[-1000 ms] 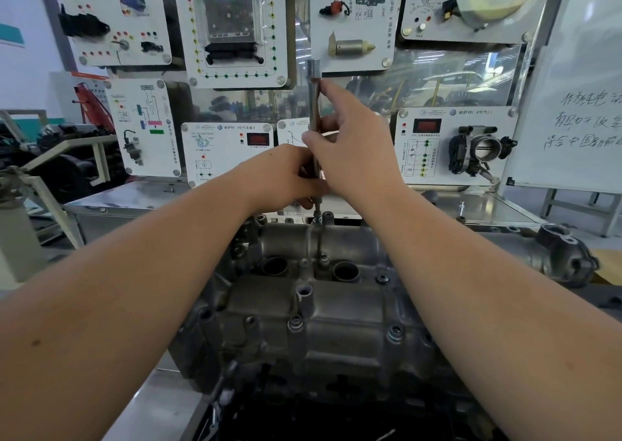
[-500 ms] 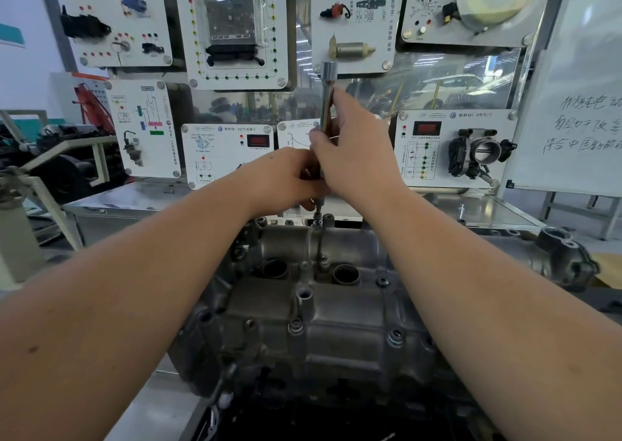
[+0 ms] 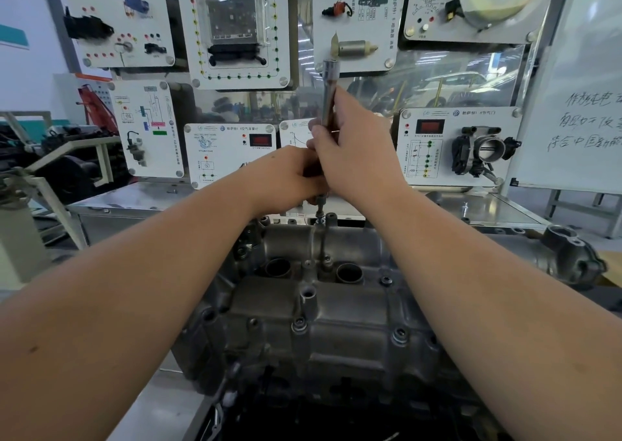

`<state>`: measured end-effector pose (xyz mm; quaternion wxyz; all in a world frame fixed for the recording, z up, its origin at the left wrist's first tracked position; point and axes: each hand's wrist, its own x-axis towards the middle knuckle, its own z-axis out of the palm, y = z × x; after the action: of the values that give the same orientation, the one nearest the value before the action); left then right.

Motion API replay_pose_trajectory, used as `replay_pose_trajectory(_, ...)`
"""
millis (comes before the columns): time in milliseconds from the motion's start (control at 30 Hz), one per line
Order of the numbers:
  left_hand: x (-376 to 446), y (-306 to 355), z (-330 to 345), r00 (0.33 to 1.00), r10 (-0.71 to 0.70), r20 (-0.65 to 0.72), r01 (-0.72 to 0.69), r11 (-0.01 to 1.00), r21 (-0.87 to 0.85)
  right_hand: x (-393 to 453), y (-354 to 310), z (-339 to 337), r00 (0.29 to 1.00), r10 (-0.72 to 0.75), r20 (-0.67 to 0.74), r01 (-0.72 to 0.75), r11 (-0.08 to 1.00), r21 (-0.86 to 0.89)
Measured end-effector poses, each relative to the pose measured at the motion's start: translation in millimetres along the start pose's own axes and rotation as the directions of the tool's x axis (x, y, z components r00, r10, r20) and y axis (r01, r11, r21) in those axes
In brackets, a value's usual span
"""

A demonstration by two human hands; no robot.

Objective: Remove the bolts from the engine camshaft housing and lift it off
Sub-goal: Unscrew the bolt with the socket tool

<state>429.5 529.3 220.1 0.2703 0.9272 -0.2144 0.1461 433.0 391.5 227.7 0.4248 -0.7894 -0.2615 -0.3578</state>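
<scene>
The grey cast camshaft housing (image 3: 336, 309) lies on top of the engine in the lower middle of the head view. Several bolts sit in it, such as one (image 3: 399, 334) at its near edge. A long steel socket driver (image 3: 328, 87) stands nearly upright over a bolt (image 3: 320, 219) at the housing's far edge, its tip on the bolt. My right hand (image 3: 356, 151) grips the driver's shaft. My left hand (image 3: 286, 178) is wrapped round the lower shaft just below it; its fingers are hidden behind the right hand.
Behind the engine stands a steel bench (image 3: 141, 201) with white training panels (image 3: 232, 26) and a throttle body (image 3: 484, 151). A whiteboard (image 3: 582, 97) is at the right. A cast flange (image 3: 568, 255) juts out at the engine's right end.
The driver's top end has swung slightly to the right and back between the frames while both hands kept hold of it over the same bolt.
</scene>
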Motion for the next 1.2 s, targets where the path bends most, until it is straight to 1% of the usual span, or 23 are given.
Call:
replay_pose_trajectory(67, -0.7, -1.4, -0.7, 1.000, -0.018, -0.003, 0.018, 0.999, -0.031, 1.1, 0.4, 1.4, 1.000, 0.004, 0.012, -0.004, 1.000, -0.012)
replay_pose_trajectory(200, 1.0, -2.7, -0.9, 1.000, -0.026, 0.002, 0.026, 1.000, 0.011, -0.6, -0.1, 1.0, 1.000, 0.001, -0.014, -0.001, 1.000, -0.024)
replay_pose_trajectory(333, 2.9, -2.8, 0.4, 1.000, -0.020, -0.007, 0.020, 1.000, -0.001, -0.8, -0.3, -1.3, 0.999, -0.004, -0.036, 0.003, 0.999, -0.033)
replay_pose_trajectory(533, -0.6, -1.1, -1.0, 1.000, 0.005, 0.011, -0.005, 1.000, -0.012, 0.5, -1.3, -0.1, 0.997, 0.046, 0.066, -0.045, 0.999, -0.018)
replay_pose_trajectory(667, 1.8, -2.6, 0.5, 1.000, -0.014, 0.016, 0.014, 0.999, -0.035, -1.6, -0.5, 0.2, 1.000, 0.010, 0.011, -0.009, 1.000, -0.027)
replay_pose_trajectory(767, 2.7, -2.6, 1.4, 1.000, -0.015, 0.007, 0.015, 0.999, -0.045, -0.9, -0.6, -1.1, 1.000, 0.010, -0.022, -0.011, 0.999, -0.042)
replay_pose_trajectory(833, 2.2, -1.9, 1.2, 1.000, -0.017, 0.013, 0.017, 1.000, -0.025, -0.2, -1.4, -2.1, 1.000, 0.021, -0.002, -0.021, 0.999, -0.036)
replay_pose_trajectory(900, 0.8, -0.5, 0.5, 1.000, -0.015, 0.016, 0.015, 1.000, 0.003, -1.1, -4.7, -1.7, 0.998, 0.028, 0.048, -0.026, 0.999, -0.042)
replay_pose_trajectory(1000, -0.6, 0.6, -0.7, 0.999, -0.024, 0.028, 0.023, 1.000, 0.011, -3.9, -6.8, -0.7, 0.996, 0.025, 0.084, -0.018, 0.997, -0.081)
replay_pose_trajectory(1067, 0.2, 1.1, -0.1, 0.999, -0.029, 0.029, 0.029, 1.000, 0.004, -4.3, -4.8, -1.0, 0.998, 0.015, 0.059, -0.010, 0.996, -0.084)
replay_pose_trajectory(1200, 2.2, 0.4, 2.3, 0.999, -0.021, 0.034, 0.021, 1.000, -0.004, -1.3, 0.0, -2.1, 1.000, -0.001, -0.022, 0.001, 0.999, -0.037)
